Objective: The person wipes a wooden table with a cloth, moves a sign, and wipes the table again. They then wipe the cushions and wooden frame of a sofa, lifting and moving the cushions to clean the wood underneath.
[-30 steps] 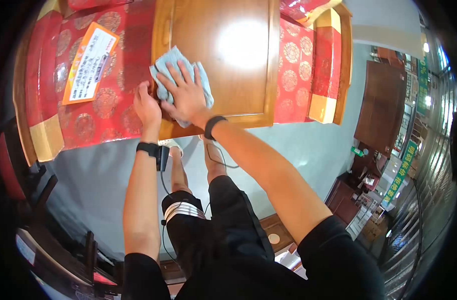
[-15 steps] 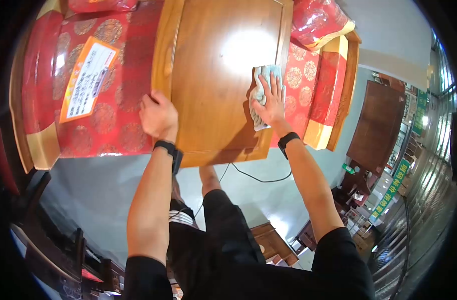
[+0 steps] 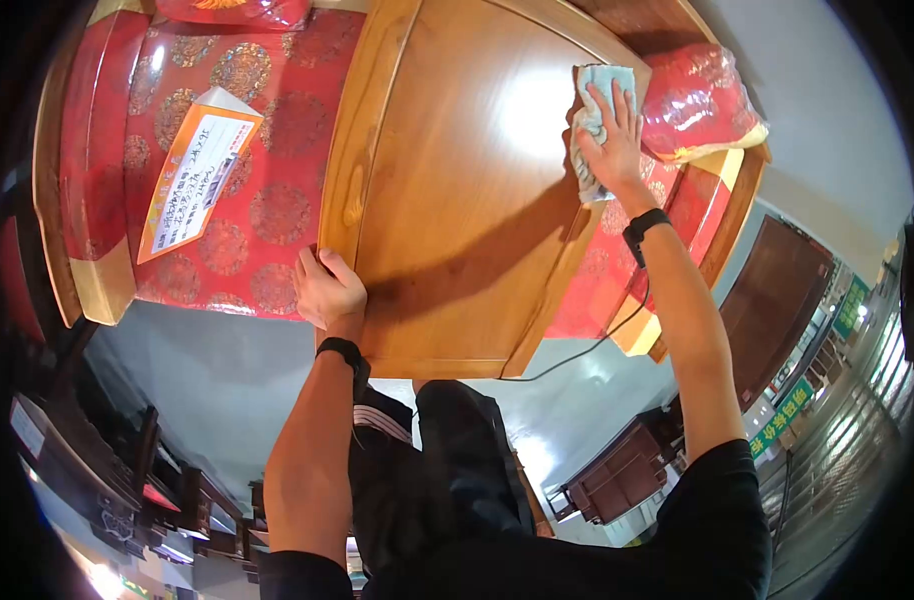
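A varnished wooden panel (image 3: 457,230) with a raised frame lies in front of me, a bright light glaring off its upper part. My right hand (image 3: 614,145) presses a pale blue-grey cleaning cloth (image 3: 589,100) against the panel's far right edge, fingers spread over it. At the near left edge of the panel, my left hand (image 3: 329,290) is closed, its fingers curled around the rim. Part of that grip is hidden from view. Black bands circle both wrists.
Left of the panel is a red patterned seat cushion (image 3: 277,215) under clear plastic, with an orange-and-white card (image 3: 199,175) on it. A plastic-wrapped red pillow (image 3: 699,105) sits at the far right. A black cable (image 3: 577,357) hangs near my legs. Dark furniture stands around.
My right hand has slid the cloth farther away along the panel's right side. The left hand stays at the left edge, now nearer the panel's front corner. The view has shifted.
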`<state>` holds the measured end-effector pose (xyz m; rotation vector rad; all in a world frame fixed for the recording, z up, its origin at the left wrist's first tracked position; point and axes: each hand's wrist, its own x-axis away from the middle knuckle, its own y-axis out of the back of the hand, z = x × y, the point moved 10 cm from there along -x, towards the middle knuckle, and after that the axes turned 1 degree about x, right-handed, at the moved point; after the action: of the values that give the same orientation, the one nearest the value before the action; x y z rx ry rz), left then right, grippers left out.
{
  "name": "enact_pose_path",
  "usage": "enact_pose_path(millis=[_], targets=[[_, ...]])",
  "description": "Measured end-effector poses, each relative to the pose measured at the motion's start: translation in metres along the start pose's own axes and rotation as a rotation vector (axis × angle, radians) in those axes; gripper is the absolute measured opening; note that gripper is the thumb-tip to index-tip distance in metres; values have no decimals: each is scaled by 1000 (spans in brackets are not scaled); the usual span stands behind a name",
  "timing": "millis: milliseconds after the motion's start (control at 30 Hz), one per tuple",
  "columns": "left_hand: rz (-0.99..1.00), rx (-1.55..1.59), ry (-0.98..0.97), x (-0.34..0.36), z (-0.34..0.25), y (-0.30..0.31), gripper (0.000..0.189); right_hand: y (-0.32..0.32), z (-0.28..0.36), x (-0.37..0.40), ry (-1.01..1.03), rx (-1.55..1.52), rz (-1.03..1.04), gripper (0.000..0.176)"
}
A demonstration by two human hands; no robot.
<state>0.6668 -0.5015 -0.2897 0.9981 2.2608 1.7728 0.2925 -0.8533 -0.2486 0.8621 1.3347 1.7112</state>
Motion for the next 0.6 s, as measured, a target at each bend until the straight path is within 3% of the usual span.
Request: enact_pose_path(millis=[300,600], targets=[[18,-9,14,0,1,0,30,3,-58,-99,-30,14,-95,69],[20,-4,-18,0,2,-4,37,1,-46,-71,-121,-7,-261,69]])
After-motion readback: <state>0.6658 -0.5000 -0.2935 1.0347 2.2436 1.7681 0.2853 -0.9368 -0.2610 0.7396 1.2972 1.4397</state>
